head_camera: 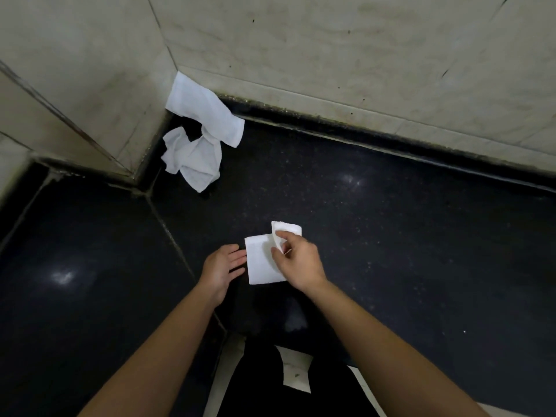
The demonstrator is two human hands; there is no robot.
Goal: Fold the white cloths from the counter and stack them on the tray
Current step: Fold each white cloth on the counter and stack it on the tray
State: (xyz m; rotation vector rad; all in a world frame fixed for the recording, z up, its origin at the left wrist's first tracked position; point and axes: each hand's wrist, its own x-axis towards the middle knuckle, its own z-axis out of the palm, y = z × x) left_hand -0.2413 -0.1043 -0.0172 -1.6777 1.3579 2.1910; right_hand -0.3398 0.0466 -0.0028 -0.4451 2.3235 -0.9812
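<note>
A small white cloth (261,266) lies partly folded on the black counter (391,236) in front of me. My right hand (296,260) pinches its upper right corner and lifts that flap over the cloth. My left hand (221,267) rests flat on the counter, with straight fingers touching the cloth's left edge. Two more white cloths lie crumpled in the back left corner: one (207,111) leans against the wall, the other (194,159) sits just in front of it. No tray is in view.
Beige tiled walls (361,55) close the counter at the back and left. A grout seam (168,227) runs diagonally across the counter left of my hands. The counter's front edge lies near my body at the bottom.
</note>
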